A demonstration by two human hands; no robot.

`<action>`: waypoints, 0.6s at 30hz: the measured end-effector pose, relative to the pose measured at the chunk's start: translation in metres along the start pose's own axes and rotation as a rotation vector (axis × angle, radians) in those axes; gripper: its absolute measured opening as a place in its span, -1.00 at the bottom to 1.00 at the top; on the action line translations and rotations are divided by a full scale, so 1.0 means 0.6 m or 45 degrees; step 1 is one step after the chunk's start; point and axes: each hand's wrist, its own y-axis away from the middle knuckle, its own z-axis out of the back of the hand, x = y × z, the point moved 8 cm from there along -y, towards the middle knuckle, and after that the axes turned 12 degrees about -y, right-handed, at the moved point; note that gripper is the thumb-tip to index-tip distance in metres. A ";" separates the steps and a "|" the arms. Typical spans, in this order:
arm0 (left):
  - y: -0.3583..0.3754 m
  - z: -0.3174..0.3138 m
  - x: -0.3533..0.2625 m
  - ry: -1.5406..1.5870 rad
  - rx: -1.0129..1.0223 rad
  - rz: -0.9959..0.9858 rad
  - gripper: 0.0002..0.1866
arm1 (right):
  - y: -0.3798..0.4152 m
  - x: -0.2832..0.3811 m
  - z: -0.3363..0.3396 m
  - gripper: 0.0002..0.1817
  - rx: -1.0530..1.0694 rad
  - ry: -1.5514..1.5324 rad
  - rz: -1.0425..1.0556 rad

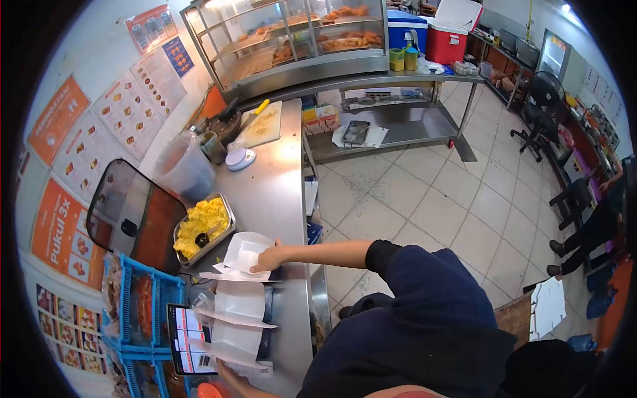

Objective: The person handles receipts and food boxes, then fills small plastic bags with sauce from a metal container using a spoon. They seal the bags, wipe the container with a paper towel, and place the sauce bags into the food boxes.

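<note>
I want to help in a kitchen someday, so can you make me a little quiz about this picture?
1. True or false: the rectangular metal tray on the steel counter holds lumpy yellow food.
2. What does the right hand touch? A) an open white paper box B) a red cooler C) a wooden board
3. Fill in: the plastic wire basket beside the black tablet is coloured ____.

Key: 1 true; 2 A; 3 blue.
</note>
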 end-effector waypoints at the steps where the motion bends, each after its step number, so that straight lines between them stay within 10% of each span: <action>1: 0.001 0.012 -0.012 0.023 -0.030 -0.016 -0.23 | -0.004 -0.001 0.009 -0.14 -0.009 -0.005 0.055; 6: 0.048 0.118 -0.113 0.253 -0.155 -0.303 -0.23 | 0.022 -0.007 0.064 -0.46 -0.148 -0.048 0.275; 10: 0.183 0.211 -0.191 0.399 -0.093 -0.593 -0.24 | 0.070 -0.009 0.183 -0.65 -0.836 -0.222 0.473; 13: 0.307 0.126 -0.310 0.332 -0.428 -0.561 -0.32 | 0.112 -0.005 0.247 -0.75 -1.028 -0.508 0.753; 18: 0.337 -0.018 -0.290 0.497 -0.022 -0.286 -0.35 | 0.092 -0.008 0.200 -0.77 -0.999 -0.342 0.761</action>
